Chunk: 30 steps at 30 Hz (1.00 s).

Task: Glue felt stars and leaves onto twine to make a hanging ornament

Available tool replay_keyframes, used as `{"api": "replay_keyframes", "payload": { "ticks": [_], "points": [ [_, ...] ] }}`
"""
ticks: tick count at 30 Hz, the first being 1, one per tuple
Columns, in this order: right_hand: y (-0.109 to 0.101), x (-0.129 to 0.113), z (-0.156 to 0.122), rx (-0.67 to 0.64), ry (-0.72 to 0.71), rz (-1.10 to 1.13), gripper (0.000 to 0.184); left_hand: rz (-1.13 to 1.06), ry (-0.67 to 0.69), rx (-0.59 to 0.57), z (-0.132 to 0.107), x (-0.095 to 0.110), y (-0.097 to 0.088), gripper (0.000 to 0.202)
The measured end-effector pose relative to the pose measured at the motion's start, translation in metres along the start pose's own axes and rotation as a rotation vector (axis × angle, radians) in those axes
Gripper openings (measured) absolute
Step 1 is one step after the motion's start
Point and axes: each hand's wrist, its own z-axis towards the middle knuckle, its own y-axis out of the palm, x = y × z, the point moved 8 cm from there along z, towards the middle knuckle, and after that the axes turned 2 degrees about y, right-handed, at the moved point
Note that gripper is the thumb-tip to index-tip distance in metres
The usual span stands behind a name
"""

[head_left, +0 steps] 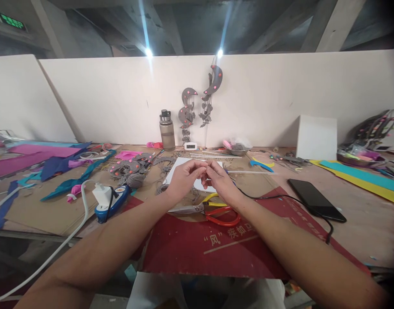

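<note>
My left hand (185, 177) and my right hand (221, 181) meet above the middle of the table, fingertips pinched together. Whatever lies between the fingers is too small or hidden to make out. Beneath them is a white sheet (180, 162), partly covered by the hands. Scissors (200, 209) with a red and a yellow handle lie just nearer to me, blades pointing left. Grey yarn (161, 187) shows beside my left hand. All this rests on or by a red printed cardboard (184, 251).
A power strip (111, 206) with a white cord sits at left, near felt scraps (71, 180) and grey felt pieces (119, 169). Behind stand a bottle (167, 133) and a small clock (190, 146). A phone (316, 199) with a black cable lies right. Grey moon hangings (213, 81) hang on the white board.
</note>
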Motion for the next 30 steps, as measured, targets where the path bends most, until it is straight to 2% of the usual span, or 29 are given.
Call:
{"api": "replay_keyframes", "payload": {
  "ticks": [4,8,14,19,24,30],
  "points": [
    [0.006,0.001,-0.001,-0.052,0.068,0.118,0.024,0.392,0.216,-0.011,-0.001,0.015,-0.004,0.018],
    [0.011,0.005,-0.003,-0.092,0.168,0.225,0.024,0.551,0.357,-0.053,-0.003,0.024,0.0,0.021],
    [0.014,0.01,-0.003,-0.127,0.243,0.282,0.015,0.641,0.467,-0.185,-0.002,0.022,0.009,0.021],
    [0.018,0.014,-0.004,-0.15,0.301,0.378,0.017,0.646,0.508,-0.302,-0.004,0.014,0.014,0.013],
    [0.022,0.015,-0.007,-0.199,0.339,0.463,0.017,0.62,0.514,-0.296,-0.006,0.018,0.013,0.015],
    [0.023,0.015,-0.006,-0.233,0.334,0.443,0.014,0.621,0.502,-0.281,-0.003,0.025,0.011,0.022]
  ]
}}
